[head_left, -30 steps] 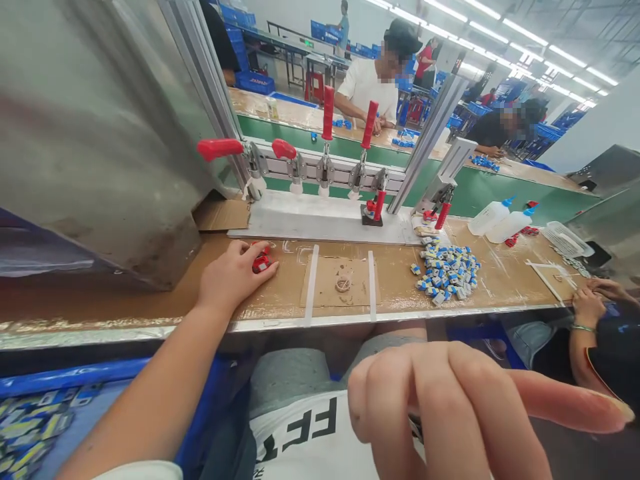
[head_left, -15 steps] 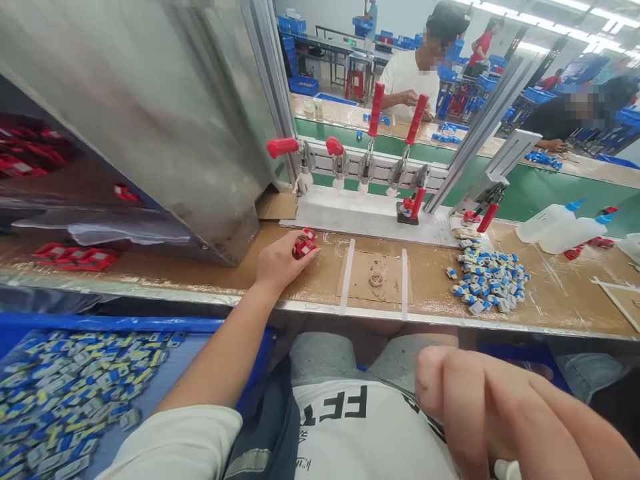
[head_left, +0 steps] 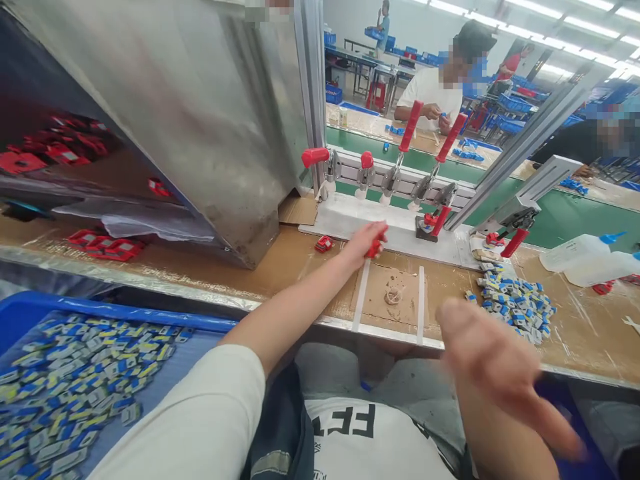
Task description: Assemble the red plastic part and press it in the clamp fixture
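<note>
Fingers of our left hand (head_left: 367, 241) close around a small red part (head_left: 375, 249) at the front edge of the white fixture plate (head_left: 350, 217). Another red part (head_left: 324, 244) lies just beside it on the workbench (head_left: 280, 267). Our right hand (head_left: 493, 363) hovers blurred, fingers loosely spread, holding nothing.

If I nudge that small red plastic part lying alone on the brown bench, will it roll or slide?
The small red plastic part looks flat and blocky, so it would probably slide, not roll. It seems light, like the piece in the left hand. The brown bench looks smooth, so expect easy skidding.
</note>
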Action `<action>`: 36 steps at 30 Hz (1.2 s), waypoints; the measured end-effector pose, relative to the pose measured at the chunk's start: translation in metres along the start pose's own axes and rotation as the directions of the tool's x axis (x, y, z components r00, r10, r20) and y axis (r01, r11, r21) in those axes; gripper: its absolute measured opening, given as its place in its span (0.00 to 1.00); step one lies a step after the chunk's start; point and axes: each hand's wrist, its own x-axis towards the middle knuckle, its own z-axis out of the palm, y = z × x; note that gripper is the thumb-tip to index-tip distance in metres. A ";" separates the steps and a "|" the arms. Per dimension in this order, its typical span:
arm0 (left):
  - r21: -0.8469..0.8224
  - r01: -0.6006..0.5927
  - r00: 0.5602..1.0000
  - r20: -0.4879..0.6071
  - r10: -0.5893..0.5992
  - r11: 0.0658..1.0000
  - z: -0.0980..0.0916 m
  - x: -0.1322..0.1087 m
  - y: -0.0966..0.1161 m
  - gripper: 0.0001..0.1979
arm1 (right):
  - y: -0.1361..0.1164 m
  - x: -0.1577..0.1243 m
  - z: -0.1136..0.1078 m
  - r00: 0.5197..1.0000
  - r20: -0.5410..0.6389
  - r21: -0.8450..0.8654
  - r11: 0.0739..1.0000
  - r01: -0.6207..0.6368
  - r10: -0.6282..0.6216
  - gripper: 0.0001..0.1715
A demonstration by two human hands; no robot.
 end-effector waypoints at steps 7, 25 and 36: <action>0.629 -0.438 0.897 0.349 0.270 0.643 -0.005 0.015 -0.032 0.24 | 0.111 0.042 -0.040 0.960 0.262 -0.630 0.772 0.091 0.101 0.24; 0.605 -0.459 0.877 0.428 0.220 0.651 -0.009 0.019 -0.037 0.24 | 0.131 0.037 -0.018 0.920 0.390 -0.446 0.884 0.143 0.048 0.21; 0.643 -0.440 0.884 0.433 0.177 0.627 -0.008 0.018 -0.035 0.24 | 0.128 0.034 -0.021 0.940 0.342 -0.217 0.974 0.067 0.011 0.23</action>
